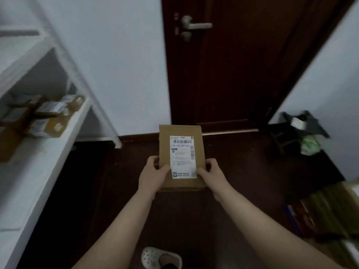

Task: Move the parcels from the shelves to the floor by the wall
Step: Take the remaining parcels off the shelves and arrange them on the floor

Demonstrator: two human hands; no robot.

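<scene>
Cardboard parcel [182, 184] held level between both hands above the dark floor [242, 171], its white shipping label [183, 152] facing up. The left hand [155, 172] grips the near left edge, thumb on top beside the label and fingers curled round the side. The right hand [211, 174] grips the near right edge the same way, thumb touching the label's lower corner. Beyond the hands stand a dark wooden door [242, 74] with a metal lever handle [196, 26] and, to its left, a pale wall [120, 65]. Well to the left of the hands, a white shelf unit [44, 162] carries several more labelled parcels [48, 117], blurred. Below the forearms, a white perforated clog [151, 256] rests on the floor.
</scene>
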